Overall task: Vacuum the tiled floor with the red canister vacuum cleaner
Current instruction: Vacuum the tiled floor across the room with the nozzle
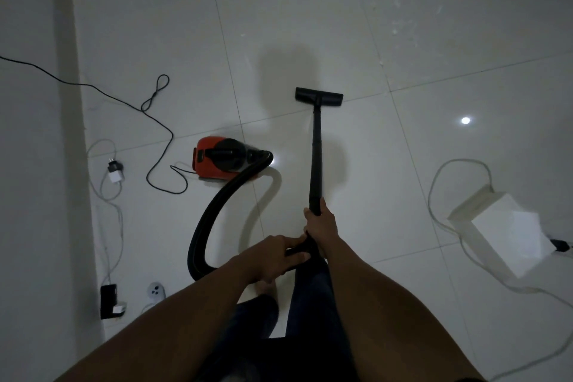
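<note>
The red canister vacuum (217, 161) sits on the white tiled floor (434, 164) left of centre. Its black hose (210, 220) curves down and round to the handle in my hands. My right hand (321, 226) is shut on the lower end of the black wand (316, 152). My left hand (279, 256) grips the hose handle just behind it. The black floor nozzle (319, 97) rests flat on the tiles ahead of me. Pale dust specks (400, 28) lie on the floor at the far right.
A black power cord (155, 121) loops across the floor left of the vacuum. White chargers and cables (113, 177) lie by the left wall, with a black adapter (108, 301) and a socket (156, 290). A white box (508, 236) with a white cable stands at the right.
</note>
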